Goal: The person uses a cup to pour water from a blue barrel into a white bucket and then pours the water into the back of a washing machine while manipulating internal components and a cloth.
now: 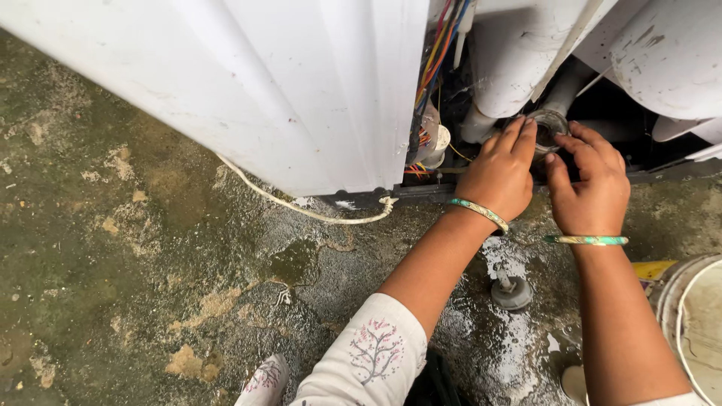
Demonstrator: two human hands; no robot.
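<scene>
- White embroidered sleeve (372, 357) lies nearest.
- Both hands, left hand (500, 177) and right hand (590, 188), pinch with curled fingers the clear round plastic fitting (549, 126) under the white machine panel (286, 83).

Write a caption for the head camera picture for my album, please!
Both hands, left hand and right hand, grip a round clear fitting inside an opened white machine.
</scene>
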